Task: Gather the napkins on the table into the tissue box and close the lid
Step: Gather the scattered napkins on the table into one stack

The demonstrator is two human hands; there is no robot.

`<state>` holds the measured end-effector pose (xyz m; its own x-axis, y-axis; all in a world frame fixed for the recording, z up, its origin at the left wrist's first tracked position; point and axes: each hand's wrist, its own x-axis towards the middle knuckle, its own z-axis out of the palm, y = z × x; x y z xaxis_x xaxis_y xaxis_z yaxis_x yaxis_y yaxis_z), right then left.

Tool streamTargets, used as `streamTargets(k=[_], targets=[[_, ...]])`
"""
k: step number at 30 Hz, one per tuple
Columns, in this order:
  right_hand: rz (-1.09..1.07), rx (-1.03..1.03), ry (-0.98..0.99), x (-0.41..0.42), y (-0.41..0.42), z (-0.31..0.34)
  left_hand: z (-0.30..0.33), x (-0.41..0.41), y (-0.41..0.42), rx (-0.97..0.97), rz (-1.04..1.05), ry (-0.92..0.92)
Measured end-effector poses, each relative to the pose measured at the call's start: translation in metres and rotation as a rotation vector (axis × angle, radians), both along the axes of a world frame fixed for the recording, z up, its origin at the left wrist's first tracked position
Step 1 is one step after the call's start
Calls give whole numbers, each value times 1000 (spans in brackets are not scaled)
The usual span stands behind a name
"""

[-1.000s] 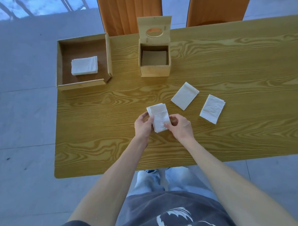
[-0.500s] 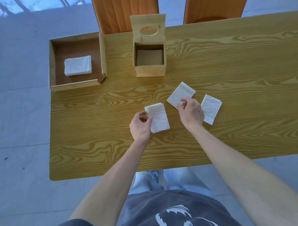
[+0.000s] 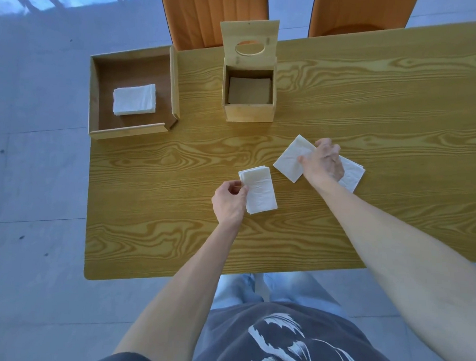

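Fingers of right hand (image 3: 323, 163), off the stack (image 3: 259, 189) since a second ago, pinched next napkin (image 3: 291, 162); left hand (image 3: 229, 201) clamped stack, my tissue box (image 3: 248, 114) unfilled

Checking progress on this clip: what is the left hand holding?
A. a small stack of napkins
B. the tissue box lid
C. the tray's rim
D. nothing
A: the left hand pinches a stack of napkins at its left edge, well short of the open tissue box.
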<state>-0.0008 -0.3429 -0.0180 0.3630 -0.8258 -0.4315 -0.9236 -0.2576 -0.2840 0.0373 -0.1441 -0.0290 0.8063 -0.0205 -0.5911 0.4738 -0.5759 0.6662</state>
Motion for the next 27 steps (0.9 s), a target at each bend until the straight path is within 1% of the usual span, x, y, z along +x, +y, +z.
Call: streamTargets(k=[5, 10, 13, 16, 21, 23, 27], targets=[[32, 21, 59, 1, -5, 0, 1, -3, -1, -18, 31, -13], [51, -25, -10, -5, -2, 2, 1, -9, 1, -76, 69, -27], [28, -16, -111, -11, 2, 3, 1, -10, 3, -119, 66, -34], [-49, 69, -274, -18, 6, 6, 0, -10, 6, -185, 57, -1], [-54, 241, -530, -26, 14, 18, -6, -4, 13, -260, 83, 79], [-39, 315, -593, -29, 15, 20, -7, -3, 16, -308, 92, 127], [62, 389, -655, -33, 15, 25, -6, -4, 18, -367, 99, 163]])
